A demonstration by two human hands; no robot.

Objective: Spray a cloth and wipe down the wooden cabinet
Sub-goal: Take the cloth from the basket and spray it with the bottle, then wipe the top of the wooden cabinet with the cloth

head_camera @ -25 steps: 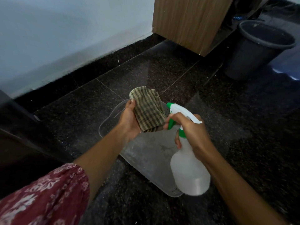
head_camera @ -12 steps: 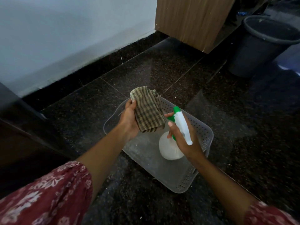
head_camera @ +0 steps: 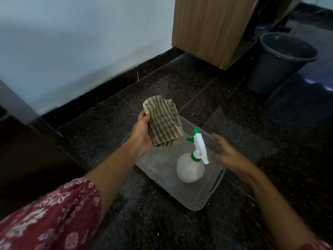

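Observation:
My left hand (head_camera: 142,135) grips a folded checked cloth (head_camera: 164,121), brown and beige, held above the far left corner of a clear plastic basket (head_camera: 201,201) on the floor. A white spray bottle (head_camera: 191,168) with a green collar and green nozzle stands upright inside the basket. My right hand (head_camera: 227,154) is blurred, just right of the bottle's trigger, fingers apart and holding nothing. The wooden cabinet (head_camera: 207,27) stands at the top middle, against the pale wall.
The floor is dark speckled stone tile. A dark grey bucket (head_camera: 281,62) stands at the upper right beside the cabinet. A dark piece of furniture (head_camera: 27,150) fills the left edge. A pale wall (head_camera: 72,42) with a black skirting runs along the back left.
My right hand set the spray bottle down upright in the basket, let go of it and moved off to the right. My left hand kept hold of the cloth.

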